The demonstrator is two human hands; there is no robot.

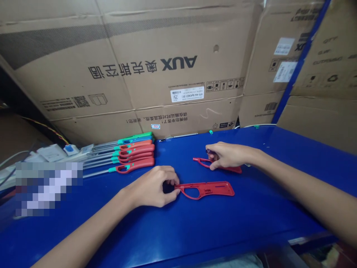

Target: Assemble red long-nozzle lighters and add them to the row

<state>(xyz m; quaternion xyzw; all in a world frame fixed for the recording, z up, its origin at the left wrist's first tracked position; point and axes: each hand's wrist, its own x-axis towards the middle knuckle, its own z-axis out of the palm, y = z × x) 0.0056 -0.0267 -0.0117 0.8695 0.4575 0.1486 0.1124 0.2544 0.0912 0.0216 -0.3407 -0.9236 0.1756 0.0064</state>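
Note:
My left hand (pixel 160 186) pinches the narrow front end of a red lighter handle half-shell (pixel 219 188). The shell lies on the blue table with its hollow inner side up and its trigger loop towards me. Farther back on the right, my right hand (pixel 227 154) is closed over a second red half-shell (pixel 203 162), hiding its middle. Something small and dark (pixel 209 151) shows at its curled fingers; I cannot make out what it is. To the left lies a row of long-necked gas lighters (pixel 136 150) with red, orange, blue and green handles and teal triggers.
Large cardboard boxes (pixel 145 44) stand along the back of the blue table (pixel 139 230). A thin metal rod (pixel 185 135) and a small teal piece (pixel 211 132) lie near them. White plugs and a power strip (pixel 51 152) with cables sit at the left.

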